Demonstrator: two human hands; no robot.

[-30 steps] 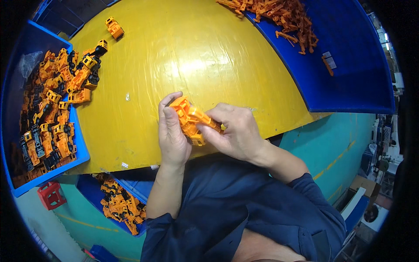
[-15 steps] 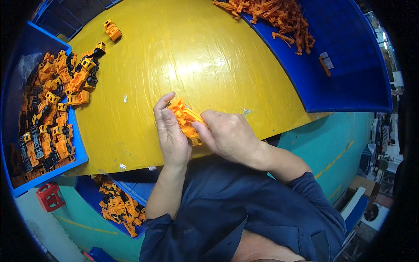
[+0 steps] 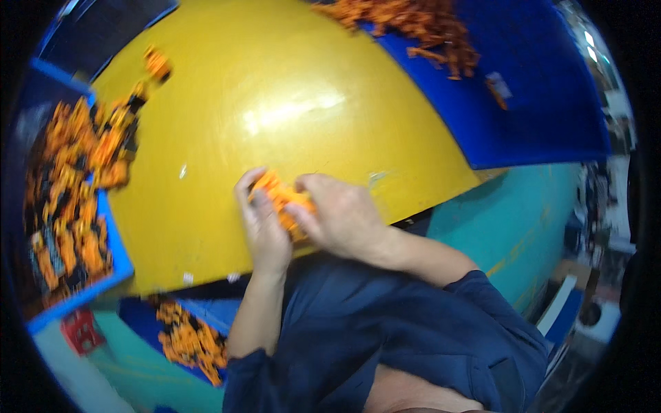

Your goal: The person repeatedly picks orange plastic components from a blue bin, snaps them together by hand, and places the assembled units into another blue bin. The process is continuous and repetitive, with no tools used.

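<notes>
- Cradling an orange, blocky plastic toy (image 3: 274,195) over the glossy yellow tabletop (image 3: 206,131): left hand (image 3: 265,230), fingers curled round its side.
- Pinching it: right hand (image 3: 342,215).
- Probably light, stiff — best gripped midbody (its detail blurs).

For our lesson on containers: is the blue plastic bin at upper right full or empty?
The bin is part-full: orange plastic parts lie heaped toward its far side; blue floor shows nearer.

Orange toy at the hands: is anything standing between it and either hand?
Nothing visible is. The left hand and the right hand both hold the orange toy over the near part of the yellow table. Blur hides the finer contact.
</notes>
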